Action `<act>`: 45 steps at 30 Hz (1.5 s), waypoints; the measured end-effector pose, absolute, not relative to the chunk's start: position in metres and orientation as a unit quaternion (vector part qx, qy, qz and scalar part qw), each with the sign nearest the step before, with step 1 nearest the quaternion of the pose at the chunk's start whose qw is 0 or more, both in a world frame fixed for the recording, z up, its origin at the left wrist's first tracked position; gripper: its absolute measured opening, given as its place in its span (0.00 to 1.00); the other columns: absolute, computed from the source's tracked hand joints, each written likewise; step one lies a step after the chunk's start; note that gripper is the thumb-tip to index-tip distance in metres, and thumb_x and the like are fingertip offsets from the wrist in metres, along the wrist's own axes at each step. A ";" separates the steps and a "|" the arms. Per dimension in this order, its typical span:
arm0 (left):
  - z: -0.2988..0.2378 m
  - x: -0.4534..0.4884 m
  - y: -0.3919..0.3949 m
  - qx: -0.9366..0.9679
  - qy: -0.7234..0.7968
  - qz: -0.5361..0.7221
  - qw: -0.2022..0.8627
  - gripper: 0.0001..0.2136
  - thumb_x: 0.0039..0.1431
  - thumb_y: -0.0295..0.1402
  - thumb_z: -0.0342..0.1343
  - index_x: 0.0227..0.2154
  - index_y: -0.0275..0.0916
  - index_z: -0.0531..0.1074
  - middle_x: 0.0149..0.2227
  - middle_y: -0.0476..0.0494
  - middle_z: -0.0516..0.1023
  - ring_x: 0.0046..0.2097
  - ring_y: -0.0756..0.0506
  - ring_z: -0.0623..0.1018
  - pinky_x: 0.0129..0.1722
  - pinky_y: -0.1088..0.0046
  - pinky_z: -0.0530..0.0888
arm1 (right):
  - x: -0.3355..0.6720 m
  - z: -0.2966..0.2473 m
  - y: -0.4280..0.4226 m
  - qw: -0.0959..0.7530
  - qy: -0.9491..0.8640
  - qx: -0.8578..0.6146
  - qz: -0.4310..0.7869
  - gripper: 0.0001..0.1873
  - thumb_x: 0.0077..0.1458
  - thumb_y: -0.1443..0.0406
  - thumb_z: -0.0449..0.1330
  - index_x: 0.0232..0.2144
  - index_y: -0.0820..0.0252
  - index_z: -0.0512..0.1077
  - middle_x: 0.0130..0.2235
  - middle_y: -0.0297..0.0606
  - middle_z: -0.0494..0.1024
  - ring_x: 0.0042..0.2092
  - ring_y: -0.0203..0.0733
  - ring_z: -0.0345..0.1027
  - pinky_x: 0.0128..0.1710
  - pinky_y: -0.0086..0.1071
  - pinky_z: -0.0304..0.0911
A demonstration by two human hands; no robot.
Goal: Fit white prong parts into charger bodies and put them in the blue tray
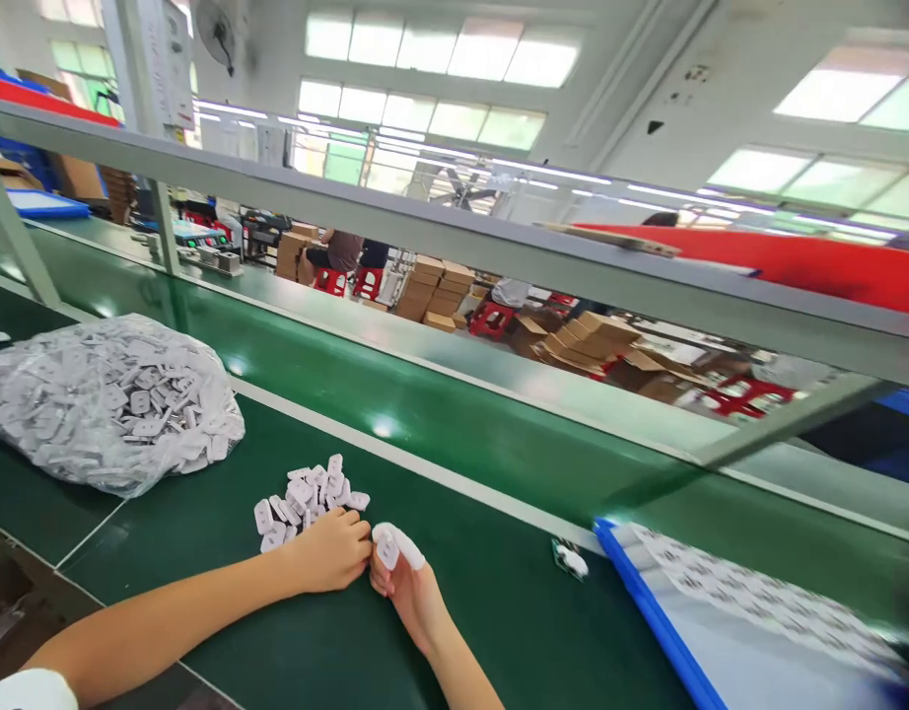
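My right hand (404, 577) wears white covers on thumb and forefinger and pinches a small white plastic piece (386, 548) with rounded corners. Right beside it, my left hand (334, 550) is closed with its back toward me, and its curled fingers hide whatever they hold. Just behind my left hand, a loose pile of white plastic pieces (307, 496) of the same look lies on the green work surface (491, 602). Farther left sits a large clear plastic bag (114, 399) filled with many such pieces.
At right lies a blue-edged tray (658, 621) with rows of small parts on a white sheet. A small circuit board with a white part (571, 559) rests beside it. A metal rail (395, 222) crosses above the bench. People sit among cardboard boxes (434, 288) beyond.
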State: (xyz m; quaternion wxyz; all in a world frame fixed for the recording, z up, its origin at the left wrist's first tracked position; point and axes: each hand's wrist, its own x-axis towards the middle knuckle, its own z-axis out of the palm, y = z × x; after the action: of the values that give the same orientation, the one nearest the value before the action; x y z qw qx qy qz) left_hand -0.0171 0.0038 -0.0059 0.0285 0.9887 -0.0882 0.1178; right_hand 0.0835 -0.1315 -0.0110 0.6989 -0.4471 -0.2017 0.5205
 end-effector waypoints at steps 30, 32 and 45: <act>-0.006 -0.018 -0.005 0.931 -0.010 0.338 0.138 0.04 0.63 0.28 0.47 0.36 0.39 0.67 0.32 0.47 0.75 0.35 0.47 0.74 0.37 0.70 0.69 | 0.102 -0.078 -0.107 0.666 -0.242 -0.499 0.499 0.32 0.40 0.36 0.60 0.15 0.56 0.63 0.11 0.30 0.60 0.12 0.32 0.49 0.12 0.28 0.44; -0.006 -0.017 -0.004 0.927 -0.005 0.346 0.144 0.04 0.63 0.28 0.47 0.35 0.39 0.67 0.32 0.47 0.74 0.34 0.47 0.74 0.36 0.71 0.69 | 0.097 -0.073 -0.110 0.680 -0.242 -0.513 0.465 0.29 0.44 0.39 0.61 0.19 0.57 0.64 0.12 0.30 0.62 0.13 0.31 0.50 0.13 0.27 0.46; 0.001 -0.019 -0.006 0.926 0.013 0.337 0.169 0.05 0.63 0.27 0.45 0.34 0.39 0.66 0.32 0.47 0.73 0.33 0.46 0.73 0.34 0.70 0.69 | 0.083 -0.035 -0.122 0.668 -0.230 -0.539 0.459 0.28 0.49 0.40 0.59 0.25 0.58 0.64 0.16 0.27 0.63 0.17 0.29 0.51 0.18 0.26 0.49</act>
State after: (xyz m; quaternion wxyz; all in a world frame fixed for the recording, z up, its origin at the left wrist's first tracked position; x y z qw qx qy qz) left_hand -0.0185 -0.0057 0.0009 0.1692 0.9261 0.0130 0.3370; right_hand 0.0828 -0.1215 -0.0347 0.6676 -0.5394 -0.2297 0.4589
